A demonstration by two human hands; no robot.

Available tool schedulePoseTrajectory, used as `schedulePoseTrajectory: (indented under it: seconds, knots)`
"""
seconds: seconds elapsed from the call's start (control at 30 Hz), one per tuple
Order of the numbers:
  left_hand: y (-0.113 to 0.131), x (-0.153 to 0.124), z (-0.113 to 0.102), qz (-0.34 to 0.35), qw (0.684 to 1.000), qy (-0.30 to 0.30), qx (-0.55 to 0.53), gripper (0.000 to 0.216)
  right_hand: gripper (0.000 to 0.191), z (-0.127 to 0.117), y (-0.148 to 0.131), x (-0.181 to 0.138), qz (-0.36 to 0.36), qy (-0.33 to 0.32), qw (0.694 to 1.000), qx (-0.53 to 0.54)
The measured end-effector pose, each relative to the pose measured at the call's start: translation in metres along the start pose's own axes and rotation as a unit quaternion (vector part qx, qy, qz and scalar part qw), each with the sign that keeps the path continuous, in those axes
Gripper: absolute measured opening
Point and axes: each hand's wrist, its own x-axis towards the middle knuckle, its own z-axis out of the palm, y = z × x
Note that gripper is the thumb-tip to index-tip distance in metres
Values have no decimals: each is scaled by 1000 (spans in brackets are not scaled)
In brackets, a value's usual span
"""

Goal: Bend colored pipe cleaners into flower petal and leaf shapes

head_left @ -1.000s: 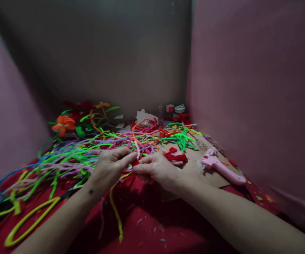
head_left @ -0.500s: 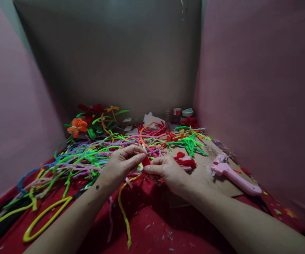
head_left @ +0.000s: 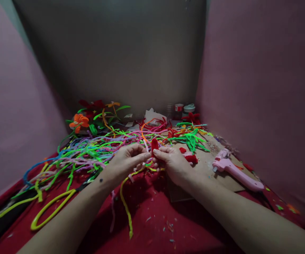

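Note:
Between thumb and fingers, my right hand (head_left: 172,162) pinches a small red fuzzy pipe-cleaner petal (head_left: 155,144), its rounded end pointing up. My left hand (head_left: 131,158) is closed, thumb and fingertips meeting at the petal's lower left edge; what lies inside that pinch is mostly hidden. A pale pink pipe-cleaner end (head_left: 146,145) shows just behind the left fingers. Beyond the right hand, more red petal pieces (head_left: 192,158) lie on the cardboard (head_left: 202,173). Below the hands a yellow pipe cleaner (head_left: 124,204) hangs over the red cloth (head_left: 152,229).
A tangled heap of coloured pipe cleaners (head_left: 89,151) spreads to the left, near a yellow scissor handle (head_left: 53,210). A pink glue gun (head_left: 234,171) rests at right. Green pieces (head_left: 192,139), an orange flower (head_left: 79,121) and jars (head_left: 189,108) stand or lie farther back.
The red petal has turned upright and now shows more fully above my right fingertips. Both hands remain close together, with my left fingertips at its lower edge. The view has shifted slightly.

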Motion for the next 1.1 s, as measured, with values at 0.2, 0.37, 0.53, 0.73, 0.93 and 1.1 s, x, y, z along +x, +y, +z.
schedulePoseTrajectory:
  seconds: [0.2,0.37,0.53,0.73,0.93,1.1]
  knots:
    - [-6,2,2,-4,999,30,-24,30,17,-3,0,0,19,-1,1000,10]
    - [-14,5,-2,-22,981,8,-192,21,15,-2,-5,1,-21,14,997,75]
    - [-20,4,9,-121,954,-71,-267,21,19,3,-3,1,-22,16,994,105]
    - [-25,3,21,-108,936,-115,-315,16,19,7,1,-5,-11,16,996,92]
    - [-27,1,20,-92,943,-145,-286,13,20,3,14,-2,-63,40,997,21]
    - [-23,-1,21,-62,981,-89,-159,22,18,2,14,-1,-81,53,995,-16]
